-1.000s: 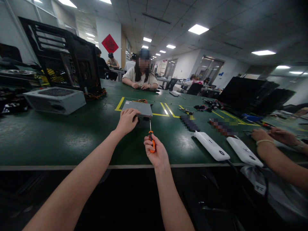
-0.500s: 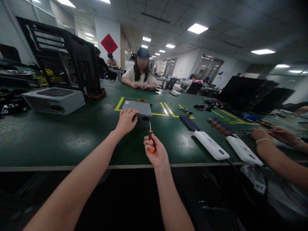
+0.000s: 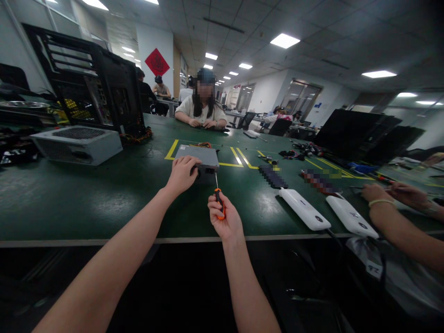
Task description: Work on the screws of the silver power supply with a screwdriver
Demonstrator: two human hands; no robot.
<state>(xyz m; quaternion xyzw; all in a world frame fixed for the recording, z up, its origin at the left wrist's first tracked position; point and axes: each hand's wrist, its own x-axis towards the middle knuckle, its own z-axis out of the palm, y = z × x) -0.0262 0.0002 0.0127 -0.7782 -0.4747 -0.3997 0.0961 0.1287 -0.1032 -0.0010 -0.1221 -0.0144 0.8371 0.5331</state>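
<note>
**Hands at the grey box: one grips a screwdriver, one steadies the case**

Right hand (image 3: 225, 221), nearest the table edge, is closed around the orange-and-black handle of a screwdriver (image 3: 218, 199); the thin shaft rises from the fist and its tip meets the near face of a flat grey metal box (image 3: 201, 159). Left hand (image 3: 182, 173) lies just beyond, palm down, with the fingers curled over the box's near left corner and pressed to it.

The box sits on the green table (image 3: 86, 203), its far edge close to yellow floor-style tape lines (image 3: 239, 159). To the right, near the front edge, lie two white oblong devices (image 3: 305, 210), side by side. Past them, another person's hands (image 3: 391, 194) rest on the table, one wrist wearing a pale band.

Farther left stands a second grey unit (image 3: 78, 144) with a vented top, and behind it an open black computer case (image 3: 86, 83). Across the table a seated person (image 3: 203, 111) in a light top has both hands on the surface.
</note>
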